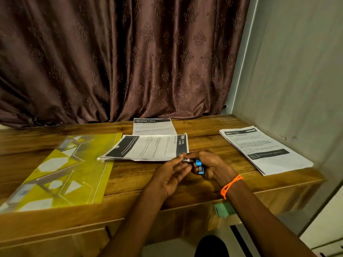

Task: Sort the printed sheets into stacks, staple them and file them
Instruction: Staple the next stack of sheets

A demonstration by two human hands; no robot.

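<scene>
A small blue stapler (200, 166) sits in my right hand (213, 166), whose fingers curl round it just in front of the middle stack of printed sheets (150, 148). My left hand (171, 172) pinches the stapler's metal front end with thumb and fingertips, right at the stack's near right corner. That stack lies turned sideways on the wooden table (130, 175). A single sheet headed "DRESSING TABLE" (153, 126) lies behind it. Another stack of printed sheets (263, 149) rests at the table's right end.
A yellow patterned plastic file folder (59, 173) lies flat on the left of the table, its right edge under the middle stack. A brown curtain (118, 58) hangs behind the table and a pale wall (297, 71) closes the right side.
</scene>
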